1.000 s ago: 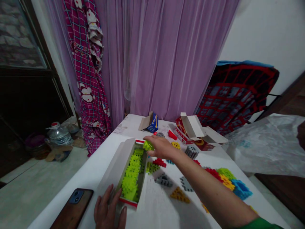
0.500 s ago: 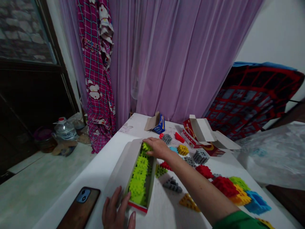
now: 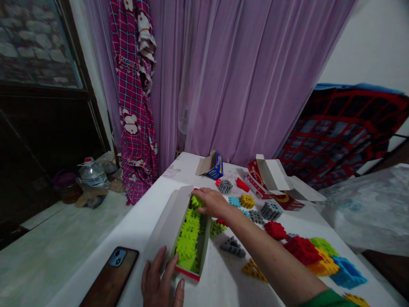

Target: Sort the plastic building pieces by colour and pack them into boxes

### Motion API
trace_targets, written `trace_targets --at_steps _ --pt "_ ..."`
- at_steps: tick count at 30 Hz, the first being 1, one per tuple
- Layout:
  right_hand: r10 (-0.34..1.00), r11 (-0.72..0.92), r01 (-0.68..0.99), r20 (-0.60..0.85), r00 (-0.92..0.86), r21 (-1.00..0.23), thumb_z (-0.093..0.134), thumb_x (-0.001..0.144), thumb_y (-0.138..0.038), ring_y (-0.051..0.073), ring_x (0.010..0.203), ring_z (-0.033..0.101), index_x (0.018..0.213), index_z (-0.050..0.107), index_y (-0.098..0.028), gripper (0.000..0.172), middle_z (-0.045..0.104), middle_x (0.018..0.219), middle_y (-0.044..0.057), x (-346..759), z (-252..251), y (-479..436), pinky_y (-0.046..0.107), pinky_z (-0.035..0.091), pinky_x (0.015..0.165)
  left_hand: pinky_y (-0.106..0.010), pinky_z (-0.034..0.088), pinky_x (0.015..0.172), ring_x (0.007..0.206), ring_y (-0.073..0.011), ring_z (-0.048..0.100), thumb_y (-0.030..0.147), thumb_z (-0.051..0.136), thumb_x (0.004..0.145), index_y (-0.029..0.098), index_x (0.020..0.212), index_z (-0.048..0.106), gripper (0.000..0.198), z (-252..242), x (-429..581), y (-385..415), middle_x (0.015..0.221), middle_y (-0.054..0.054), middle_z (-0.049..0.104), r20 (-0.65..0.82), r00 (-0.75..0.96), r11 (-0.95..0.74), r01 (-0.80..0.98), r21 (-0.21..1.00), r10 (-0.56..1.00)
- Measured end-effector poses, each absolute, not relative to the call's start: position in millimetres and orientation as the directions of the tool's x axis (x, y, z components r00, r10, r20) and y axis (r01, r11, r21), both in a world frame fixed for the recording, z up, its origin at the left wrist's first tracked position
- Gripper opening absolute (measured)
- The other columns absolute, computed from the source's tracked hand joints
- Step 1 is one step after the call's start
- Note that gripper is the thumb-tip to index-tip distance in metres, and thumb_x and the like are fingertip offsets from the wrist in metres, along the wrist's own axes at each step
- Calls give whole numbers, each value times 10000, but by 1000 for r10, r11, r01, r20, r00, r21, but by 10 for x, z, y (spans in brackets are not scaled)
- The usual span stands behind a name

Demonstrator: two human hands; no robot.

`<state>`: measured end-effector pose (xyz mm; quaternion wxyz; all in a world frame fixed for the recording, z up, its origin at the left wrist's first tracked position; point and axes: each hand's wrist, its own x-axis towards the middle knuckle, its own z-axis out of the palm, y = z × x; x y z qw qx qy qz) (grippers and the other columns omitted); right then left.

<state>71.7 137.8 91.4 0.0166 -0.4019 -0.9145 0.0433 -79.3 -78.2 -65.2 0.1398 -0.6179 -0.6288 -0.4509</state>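
Observation:
An open long box (image 3: 205,247) with a red edge lies on the white table, its lid flap folded out to the left. Lime-green toy building blocks (image 3: 188,238) line its inside. My right hand (image 3: 211,202) reaches into the far end, fingers closed on a lime-green block (image 3: 196,201) there. My left hand (image 3: 162,279) rests at the near left corner of the box, fingers spread and touching its edge and flap. To the right of the box lie a green triangular piece (image 3: 217,228) and a grey triangular piece (image 3: 232,247).
A phone (image 3: 110,277) lies at the left. Red blocks (image 3: 303,250), a blue block (image 3: 348,272) and a yellow block (image 3: 247,201) are spread to the right. A blue box (image 3: 217,165) and a red box (image 3: 260,181) stand at the back. Clear plastic (image 3: 370,209) hangs at the right edge.
The whole view has shifted slightly, moving the scene a little to the right. My right hand stays at the far end of the box and my left at the near corner.

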Motion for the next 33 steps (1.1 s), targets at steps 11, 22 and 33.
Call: trace_targets --at_steps 11,22,33 --pt "766 638 756 18 -643 -146 746 766 -293 273 1210 579 1409 515 -259 684 618 1340 103 836 848 1485 379 445 991 -444 244 1182 1351 -231 441 214 484 898 239 1276 538 382 -590 -782 -810 1434 -118 468 731 -183 -178 905 387 658" --pt "752 650 740 1 -660 -172 760 759 -307 253 1145 604 1401 516 -249 690 594 1312 109 789 965 1275 349 438 981 -438 258 1178 1388 -239 401 217 520 893 232 1342 496 450 -554 -845 -844 1487 -119 419 706 -138 -176 919 353 695" --pt "720 673 722 -83 -689 -161 815 719 -377 269 1108 621 1381 522 -255 734 602 1298 107 614 786 1098 350 468 914 -480 327 1151 1381 -268 427 229 534 890 272 1456 404 583 -618 -907 -877 1541 -112 384 669 -101 -171 929 329 736"
